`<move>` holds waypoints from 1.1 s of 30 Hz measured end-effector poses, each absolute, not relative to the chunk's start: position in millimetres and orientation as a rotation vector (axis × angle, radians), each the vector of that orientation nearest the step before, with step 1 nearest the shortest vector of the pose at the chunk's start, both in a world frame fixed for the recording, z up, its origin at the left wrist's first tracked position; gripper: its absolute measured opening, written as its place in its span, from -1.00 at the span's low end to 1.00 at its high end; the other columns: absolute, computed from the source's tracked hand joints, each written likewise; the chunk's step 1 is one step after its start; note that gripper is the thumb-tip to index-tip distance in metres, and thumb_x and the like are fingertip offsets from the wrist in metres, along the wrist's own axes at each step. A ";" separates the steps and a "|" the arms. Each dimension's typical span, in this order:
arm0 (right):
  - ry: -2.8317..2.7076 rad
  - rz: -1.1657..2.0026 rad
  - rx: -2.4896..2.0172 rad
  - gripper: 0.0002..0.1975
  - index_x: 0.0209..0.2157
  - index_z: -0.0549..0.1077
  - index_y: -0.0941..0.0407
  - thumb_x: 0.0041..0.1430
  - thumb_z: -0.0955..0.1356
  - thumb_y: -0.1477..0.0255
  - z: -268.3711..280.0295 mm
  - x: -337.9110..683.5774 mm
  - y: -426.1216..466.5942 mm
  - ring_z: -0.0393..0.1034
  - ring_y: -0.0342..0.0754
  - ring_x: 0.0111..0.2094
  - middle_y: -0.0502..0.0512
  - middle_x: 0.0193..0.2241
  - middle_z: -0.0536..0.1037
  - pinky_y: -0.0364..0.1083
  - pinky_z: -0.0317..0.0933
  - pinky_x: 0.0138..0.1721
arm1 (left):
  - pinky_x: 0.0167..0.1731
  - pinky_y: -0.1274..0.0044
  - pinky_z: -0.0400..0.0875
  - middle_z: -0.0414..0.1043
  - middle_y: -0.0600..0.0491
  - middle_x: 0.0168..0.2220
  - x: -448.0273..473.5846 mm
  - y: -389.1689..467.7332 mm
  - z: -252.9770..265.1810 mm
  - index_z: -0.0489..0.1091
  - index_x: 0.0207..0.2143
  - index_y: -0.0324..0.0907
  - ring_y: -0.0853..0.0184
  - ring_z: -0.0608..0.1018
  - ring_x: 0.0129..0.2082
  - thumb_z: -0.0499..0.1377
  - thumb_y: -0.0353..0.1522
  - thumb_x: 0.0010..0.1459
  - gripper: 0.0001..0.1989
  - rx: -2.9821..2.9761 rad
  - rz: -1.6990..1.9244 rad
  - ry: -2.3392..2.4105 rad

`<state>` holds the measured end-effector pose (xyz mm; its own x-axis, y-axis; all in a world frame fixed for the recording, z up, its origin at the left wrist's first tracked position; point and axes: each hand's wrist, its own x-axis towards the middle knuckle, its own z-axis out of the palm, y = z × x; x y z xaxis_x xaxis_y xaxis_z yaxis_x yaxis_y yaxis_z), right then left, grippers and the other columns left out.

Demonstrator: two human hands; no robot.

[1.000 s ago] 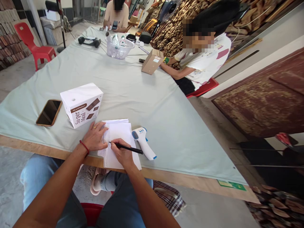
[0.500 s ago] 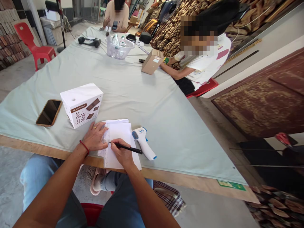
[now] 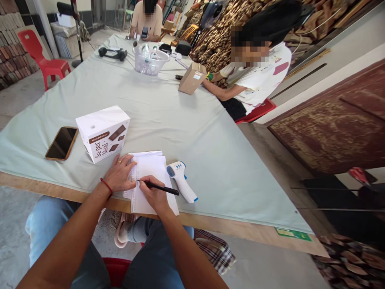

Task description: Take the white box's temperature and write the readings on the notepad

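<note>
My right hand grips a black pen, its tip on the left part of a white sheet of paper. Small writing runs down that side of the sheet, too fine to read. Fingers spread, my left hand lies flat on the paper's left edge. More sheets show beneath the top one. Just right of the paper lies a white and blue infrared thermometer. A white "Super Meal" box stands beyond my left hand, and a phone lies to the left of the box.
Farther up the cloth-covered table are a clear plastic basin with bottles and a brown carton. A person sits at the right side, another person at the far end. A red chair stands left.
The pen's rear end has shifted very slightly to the left with my right hand. My left hand stays on the paper.
</note>
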<state>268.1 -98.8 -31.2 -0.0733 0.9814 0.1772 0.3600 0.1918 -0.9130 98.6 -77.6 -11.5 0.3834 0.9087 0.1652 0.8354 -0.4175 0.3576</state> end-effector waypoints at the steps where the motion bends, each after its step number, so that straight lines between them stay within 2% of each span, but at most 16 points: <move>1: -1.594 0.891 -1.309 -0.85 -0.54 0.44 0.07 -0.03 0.30 0.31 -31.1 268.1 -98.8 0.38 -0.06 -0.54 0.00 -0.59 0.51 -0.08 0.30 -0.42 | 0.29 0.14 -0.12 0.17 -0.23 0.25 98.5 -77.5 -11.6 0.32 0.06 -0.21 0.03 0.20 0.28 0.25 -0.28 -0.08 -0.41 2.429 0.498 1.555; 33: -1.604 0.871 -1.300 -0.85 -0.54 0.43 0.08 -0.03 0.30 0.32 -32.6 268.9 -98.1 0.37 -0.08 -0.54 0.00 -0.59 0.50 -0.10 0.30 -0.43 | 0.28 0.14 -0.10 0.18 -0.24 0.24 98.7 -77.6 -12.9 0.33 0.06 -0.23 0.02 0.21 0.27 0.26 -0.29 -0.09 -0.40 2.428 0.519 1.553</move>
<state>268.9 -98.1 -32.6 -0.0756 0.9778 0.1955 0.3685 0.2096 -0.9057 98.7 -77.6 -12.9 0.3816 0.9070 0.1781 0.8320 -0.4210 0.3612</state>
